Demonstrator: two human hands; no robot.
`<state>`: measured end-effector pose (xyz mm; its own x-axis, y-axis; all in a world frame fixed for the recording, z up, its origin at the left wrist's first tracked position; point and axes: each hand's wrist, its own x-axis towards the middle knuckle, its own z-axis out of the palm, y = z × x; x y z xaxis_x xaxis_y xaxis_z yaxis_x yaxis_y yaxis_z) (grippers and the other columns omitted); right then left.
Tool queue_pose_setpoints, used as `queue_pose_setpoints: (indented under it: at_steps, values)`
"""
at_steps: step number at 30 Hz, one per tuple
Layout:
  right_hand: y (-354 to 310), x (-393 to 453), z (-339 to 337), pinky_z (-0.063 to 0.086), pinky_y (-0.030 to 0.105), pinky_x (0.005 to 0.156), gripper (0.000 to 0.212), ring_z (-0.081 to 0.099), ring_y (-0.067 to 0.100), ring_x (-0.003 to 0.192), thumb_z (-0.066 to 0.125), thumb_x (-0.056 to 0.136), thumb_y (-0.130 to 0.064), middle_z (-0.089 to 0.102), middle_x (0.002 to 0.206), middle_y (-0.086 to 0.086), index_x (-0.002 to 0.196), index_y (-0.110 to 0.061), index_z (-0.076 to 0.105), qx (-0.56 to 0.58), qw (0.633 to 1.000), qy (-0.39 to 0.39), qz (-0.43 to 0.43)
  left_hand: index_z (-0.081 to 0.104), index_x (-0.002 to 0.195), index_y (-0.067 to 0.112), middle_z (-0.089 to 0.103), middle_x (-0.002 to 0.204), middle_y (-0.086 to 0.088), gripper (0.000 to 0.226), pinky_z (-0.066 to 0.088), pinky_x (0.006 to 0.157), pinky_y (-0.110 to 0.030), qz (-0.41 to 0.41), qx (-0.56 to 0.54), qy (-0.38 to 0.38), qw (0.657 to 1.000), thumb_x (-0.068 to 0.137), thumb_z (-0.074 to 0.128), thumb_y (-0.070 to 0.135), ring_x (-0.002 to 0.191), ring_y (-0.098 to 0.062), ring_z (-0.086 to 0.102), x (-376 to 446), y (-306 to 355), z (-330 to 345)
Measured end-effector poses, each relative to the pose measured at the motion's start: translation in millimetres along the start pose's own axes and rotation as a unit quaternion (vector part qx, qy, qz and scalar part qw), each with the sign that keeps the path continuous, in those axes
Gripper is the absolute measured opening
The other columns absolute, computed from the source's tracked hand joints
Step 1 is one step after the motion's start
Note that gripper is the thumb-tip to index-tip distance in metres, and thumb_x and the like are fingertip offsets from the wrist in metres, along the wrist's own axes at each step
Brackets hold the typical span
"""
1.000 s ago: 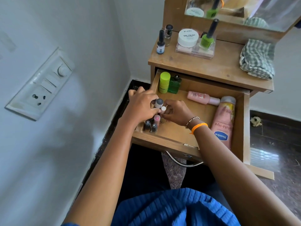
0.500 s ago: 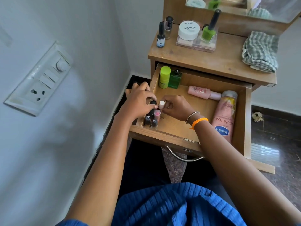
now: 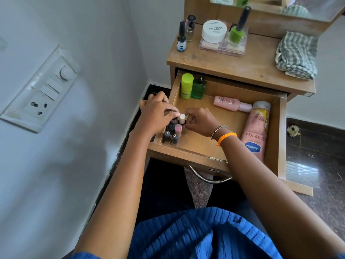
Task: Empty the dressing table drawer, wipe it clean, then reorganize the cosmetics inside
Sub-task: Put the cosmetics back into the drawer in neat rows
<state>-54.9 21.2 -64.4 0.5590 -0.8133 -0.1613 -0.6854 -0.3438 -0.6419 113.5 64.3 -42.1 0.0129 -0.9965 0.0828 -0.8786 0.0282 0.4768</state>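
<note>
The dressing table drawer (image 3: 194, 152) stands pulled out at the centre of the frame, below the wooden worktop (image 3: 242, 66). We reach in with both forearms from the lower edge of the frame, wrists bent down toward the drawer's left side. Our left hand (image 3: 156, 114) hangs over the left wall, knuckles up, fingers curled, its fingertips touching the white cap of a small upright bottle (image 3: 182, 118). Our right hand (image 3: 199, 121) meets it from the right, fingers curled in and pinching the same bottle just below the cap; a beaded bracelet (image 3: 218, 130) and an orange band (image 3: 226, 137) circle that wrist. Just below the bottle, in the lower left corner of the drawer, stand a pink-capped tube (image 3: 178, 128) and several dark-capped lipsticks (image 3: 170, 136). At the drawer's upper left stand a lime-green cylinder (image 3: 186, 86) and a green glass bottle (image 3: 199, 88). A pink bottle (image 3: 231, 104) lies on its side toward the upper right, and a Vaseline lotion tube (image 3: 255, 131) lies along the right wall. On the worktop sit nail polish bottles (image 3: 182, 37), a white jar (image 3: 214, 31) and a checked cloth (image 3: 296, 55).
</note>
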Motion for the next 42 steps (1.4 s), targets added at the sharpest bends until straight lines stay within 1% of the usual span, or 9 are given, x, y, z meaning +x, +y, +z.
queue_pose_setpoints:
  at_steps: [3,9,14,19,22,27,33,39,42]
  values:
    - [1.4,0.3,0.8,0.031,0.001,0.056,0.023,0.055,0.013,0.072,0.068,0.077,-0.006,0.065,0.076,0.002,0.1,-0.007,0.064,-0.003,1.0,-0.016,0.012,0.074,0.094,0.029,0.04,0.093,0.008,0.015,0.013,0.078,-0.027,-0.004,-0.007,0.003,1.0,0.084,0.066,0.037,0.096,-0.012,0.038,0.3,0.6,1.5]
    - [0.3,2.0,1.2,0.054,0.031,0.074,0.019,0.068,0.02,0.073,0.07,0.077,-0.005,0.073,0.083,0.014,0.093,0.001,0.061,0.049,0.997,-0.04,0.041,0.074,0.09,0.026,0.041,0.092,0.008,0.011,0.015,0.081,-0.028,-0.011,-0.015,0.005,1.0,0.084,0.067,0.032,0.099,-0.015,0.044,1.1,-0.6,3.7]
    - [1.4,0.9,1.2,0.057,0.02,0.058,0.014,0.062,-0.001,0.047,0.068,0.078,0.003,0.069,0.074,0.015,0.087,0.001,0.058,0.144,0.985,-0.067,0.073,0.074,0.087,0.024,0.04,0.091,0.008,0.01,0.023,0.086,-0.032,-0.006,-0.026,0.005,1.0,0.084,0.067,0.03,0.098,-0.015,0.045,0.6,-1.6,4.2]
    - [0.4,0.8,0.2,0.057,0.02,0.057,0.017,0.063,0.0,0.047,0.068,0.078,0.004,0.067,0.068,0.007,0.075,-0.008,0.056,0.176,0.977,-0.083,0.089,0.074,0.086,0.022,0.04,0.09,0.008,0.01,0.026,0.087,-0.034,-0.005,-0.037,0.004,0.999,0.083,0.068,0.03,0.098,-0.015,0.046,0.2,-1.4,4.0]
    - [1.0,0.8,0.4,0.058,0.022,0.06,0.021,0.064,0.001,0.05,0.069,0.077,0.004,0.067,0.068,0.005,0.074,-0.013,0.057,0.182,0.975,-0.091,0.093,0.073,0.086,0.023,0.039,0.09,0.008,0.009,0.018,0.082,-0.029,-0.008,-0.032,0.003,0.999,0.084,0.068,0.03,0.099,-0.014,0.046,-0.1,-1.7,3.9]
    - [4.0,-0.9,-6.7,0.056,0.015,0.057,0.019,0.064,0.0,0.051,0.065,0.079,0.006,0.067,0.07,0.004,0.092,-0.007,0.061,0.181,0.973,-0.105,0.098,0.073,0.087,0.023,0.038,0.09,0.008,0.009,0.02,0.086,-0.03,-0.012,-0.038,-0.008,0.999,0.085,0.067,0.029,0.098,-0.013,0.046,1.1,-1.6,3.5]
    - [-1.0,-2.0,-37.2,0.054,0.016,0.053,0.017,0.06,0.001,0.047,0.064,0.084,-0.002,0.065,0.067,-0.001,0.1,-0.009,0.062,0.187,0.977,-0.01,0.099,0.071,0.086,0.022,0.046,0.086,0.01,0.011,0.035,0.087,-0.032,-0.023,-0.13,-0.006,0.991,0.088,0.063,0.028,0.093,-0.013,0.049,10.6,-0.8,-5.2]
    - [-9.7,15.8,-82.1,0.043,0.012,0.048,0.009,0.05,0.001,0.043,0.056,0.086,-0.005,0.06,0.06,0.0,0.085,-0.011,0.061,0.199,0.96,0.197,0.031,0.062,0.098,0.008,0.053,0.095,0.002,0.01,0.037,0.069,0.0,-0.03,-0.21,0.091,0.973,0.09,0.057,0.011,0.075,0.003,0.047,55.7,17.8,-21.5]
    - [-14.5,36.9,-89.9,0.046,0.015,0.059,0.014,0.054,0.004,0.057,0.052,0.084,0.0,0.06,0.068,0.001,0.085,-0.012,0.06,0.171,0.957,0.236,0.007,0.055,0.108,0.007,0.051,0.098,-0.002,0.022,0.041,0.066,-0.007,-0.046,-0.213,0.127,0.968,0.088,0.06,0.008,0.074,-0.002,0.048,93.6,29.1,-23.1]
